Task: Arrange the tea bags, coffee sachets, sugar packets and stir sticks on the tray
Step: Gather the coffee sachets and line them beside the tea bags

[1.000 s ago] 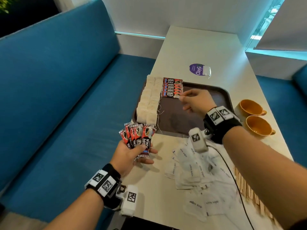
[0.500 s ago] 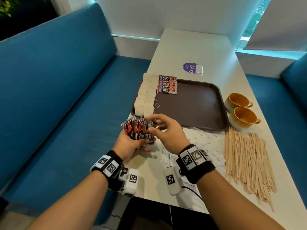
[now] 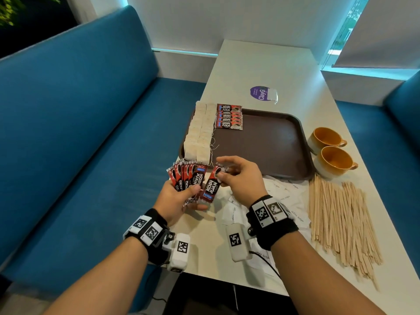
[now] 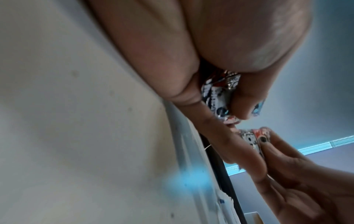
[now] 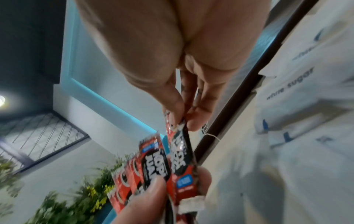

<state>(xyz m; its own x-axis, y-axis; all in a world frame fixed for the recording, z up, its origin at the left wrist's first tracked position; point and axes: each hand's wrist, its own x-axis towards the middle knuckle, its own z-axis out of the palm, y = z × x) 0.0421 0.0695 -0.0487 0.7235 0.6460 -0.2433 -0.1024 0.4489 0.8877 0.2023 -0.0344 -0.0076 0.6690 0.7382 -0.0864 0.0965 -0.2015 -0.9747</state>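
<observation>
My left hand point(image 3: 179, 196) holds a fan of red coffee sachets point(image 3: 185, 178) just in front of the brown tray point(image 3: 272, 142). My right hand point(image 3: 229, 176) pinches the top end of one coffee sachet point(image 3: 211, 185), point(image 5: 182, 153) beside the fan; its lower end lies against my left fingers. On the tray's left side lie two columns of tea bags point(image 3: 200, 133) and a short column of coffee sachets point(image 3: 229, 117). White sugar packets point(image 3: 284, 201) lie on the table under my right wrist. Wooden stir sticks point(image 3: 341, 223) lie in a heap to the right.
Two orange cups point(image 3: 329, 151) stand right of the tray. A purple round sticker point(image 3: 261, 93) lies behind the tray. The white table point(image 3: 261, 64) runs between blue benches point(image 3: 79, 133); its left edge is right beside my left hand.
My right hand came back from the tray to the fan in my left hand and has pulled one sachet partly out of it. The head view shifted right.
</observation>
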